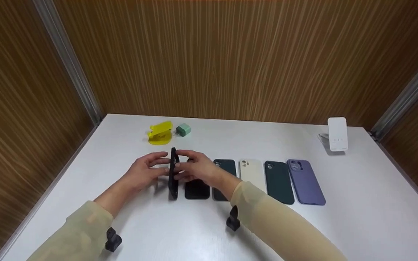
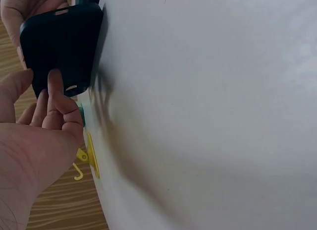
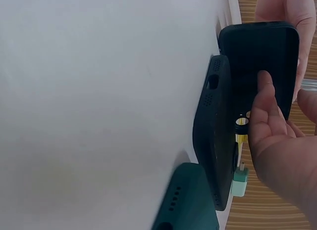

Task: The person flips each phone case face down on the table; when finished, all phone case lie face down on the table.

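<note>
A black phone case [image 1: 173, 181] stands on its long edge, nearly edge-on to the head view. My left hand [image 1: 145, 172] holds it from the left; in the left wrist view its thumb is at the rim and one finger lies against the back. From the right, my right hand [image 1: 198, 168] grips the same case, one finger on the inner face in the right wrist view. Through the camera holes of the case [image 3: 257, 51] some yellow shows. Just right of it lies another black phone case [image 1: 197, 190], partly hidden under my right hand.
Farther right lie a dark green case [image 1: 227, 165], a white case [image 1: 252, 174], another green case [image 1: 279, 185] and a purple case [image 1: 307, 185] in a row. Behind are a yellow phone stand [image 1: 160, 134], a mint charger plug [image 1: 184, 129] and a white stand [image 1: 337, 134].
</note>
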Available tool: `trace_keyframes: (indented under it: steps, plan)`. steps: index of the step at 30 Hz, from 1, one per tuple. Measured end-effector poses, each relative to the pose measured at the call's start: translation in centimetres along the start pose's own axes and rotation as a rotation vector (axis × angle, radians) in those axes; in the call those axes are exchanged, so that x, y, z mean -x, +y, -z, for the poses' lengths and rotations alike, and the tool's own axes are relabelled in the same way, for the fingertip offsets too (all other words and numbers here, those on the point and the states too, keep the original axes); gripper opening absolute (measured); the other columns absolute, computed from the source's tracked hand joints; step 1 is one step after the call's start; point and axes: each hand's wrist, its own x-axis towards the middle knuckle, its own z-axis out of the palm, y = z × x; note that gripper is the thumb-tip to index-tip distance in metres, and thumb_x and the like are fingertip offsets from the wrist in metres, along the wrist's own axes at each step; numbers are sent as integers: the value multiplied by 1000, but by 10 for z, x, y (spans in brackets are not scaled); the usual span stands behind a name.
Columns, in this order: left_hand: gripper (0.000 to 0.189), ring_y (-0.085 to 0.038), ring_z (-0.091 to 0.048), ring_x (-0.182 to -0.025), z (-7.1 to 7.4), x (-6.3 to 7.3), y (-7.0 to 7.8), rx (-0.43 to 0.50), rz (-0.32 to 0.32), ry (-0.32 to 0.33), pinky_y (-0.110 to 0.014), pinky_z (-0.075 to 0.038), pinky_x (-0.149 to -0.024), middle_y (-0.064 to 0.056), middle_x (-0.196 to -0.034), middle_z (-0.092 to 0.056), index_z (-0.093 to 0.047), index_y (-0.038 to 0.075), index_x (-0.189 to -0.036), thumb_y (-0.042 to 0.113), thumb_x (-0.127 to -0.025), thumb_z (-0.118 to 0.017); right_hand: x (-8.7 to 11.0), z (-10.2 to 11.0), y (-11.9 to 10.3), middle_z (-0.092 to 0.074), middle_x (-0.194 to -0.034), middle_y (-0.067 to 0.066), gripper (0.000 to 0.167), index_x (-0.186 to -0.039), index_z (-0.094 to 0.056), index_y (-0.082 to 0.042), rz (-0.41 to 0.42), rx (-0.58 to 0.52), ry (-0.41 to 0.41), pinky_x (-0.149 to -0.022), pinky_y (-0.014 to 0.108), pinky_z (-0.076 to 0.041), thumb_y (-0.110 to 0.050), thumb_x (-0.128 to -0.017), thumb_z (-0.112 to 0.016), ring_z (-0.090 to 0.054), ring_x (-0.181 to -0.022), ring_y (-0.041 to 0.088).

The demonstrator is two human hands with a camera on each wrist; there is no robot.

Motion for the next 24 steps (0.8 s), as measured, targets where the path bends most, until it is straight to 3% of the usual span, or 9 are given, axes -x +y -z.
trace_keyframes:
  steps: [6, 10, 14, 24]
  plan:
    - [64, -23, -73, -112, -9, -3, -1, -24, -10, 18, -37, -50, -105, -13, -142, -66, -49, 4, -157, 14, -99, -74, -1, 3, 0, -76, -115, 15, 58, -157, -51, -16, 12, 13, 39, -92, 45, -61, -18, -103, -71, -76, -102, 31]
    - [62, -22, -72, -106, -15, -4, -5, -9, -3, 17, -28, -54, -82, -15, -141, -66, -50, 3, -156, 13, -99, -74, -2, 4, 1, -76, -111, 14, 60, -157, -52, -16, 15, 31, 75, -88, 44, -62, -19, -101, -74, -77, -96, 30]
    - [61, -24, -73, -97, -18, -4, -9, -2, 25, 22, -27, -49, -66, -14, -138, -67, -53, 3, -154, 12, -97, -75, -2, 4, 3, -78, -106, 13, 63, -156, -54, -17, 16, 57, 102, -83, 41, -63, -20, -98, -78, -78, -90, 28]
    - [61, -25, -60, -112, -18, -7, -13, -80, 86, 72, -34, -52, -75, -13, -142, -64, -58, 6, -150, 18, -95, -80, -2, 5, 1, -76, -110, 22, 64, -155, -54, -15, 7, 32, 133, -66, 28, -57, -13, -96, -78, -72, -70, 19]
